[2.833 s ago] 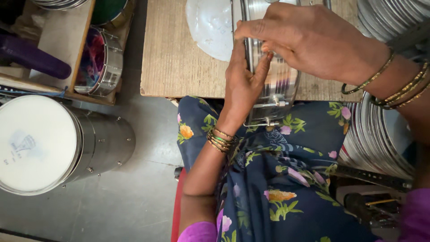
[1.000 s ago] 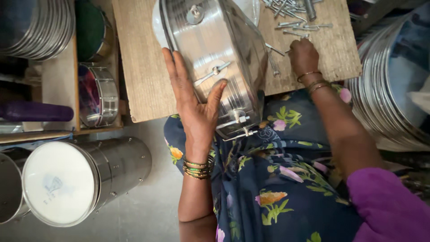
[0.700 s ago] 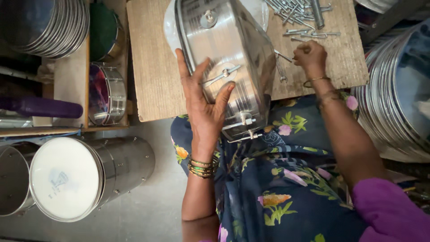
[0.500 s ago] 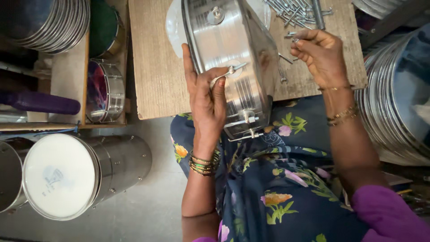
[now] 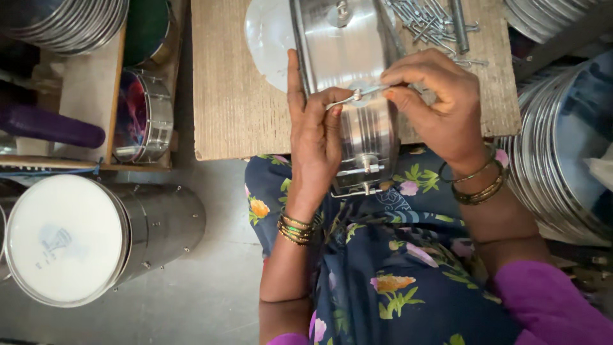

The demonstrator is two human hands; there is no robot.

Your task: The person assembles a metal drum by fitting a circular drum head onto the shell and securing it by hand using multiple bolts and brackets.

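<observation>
Since before, right hand (image 5: 440, 102) moved onto one steel container (image 5: 348, 57), both hands' grip pinching one wire clip (image 5: 357, 97).

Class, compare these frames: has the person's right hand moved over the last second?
Yes. The right hand left the loose pins on the wooden board and came inward onto the steel container.

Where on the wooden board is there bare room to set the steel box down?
Bare wood lies at the wooden board's left part, beside the white disc. The top right is crowded with loose metal pins; the steel box and both hands fill the middle.
</observation>
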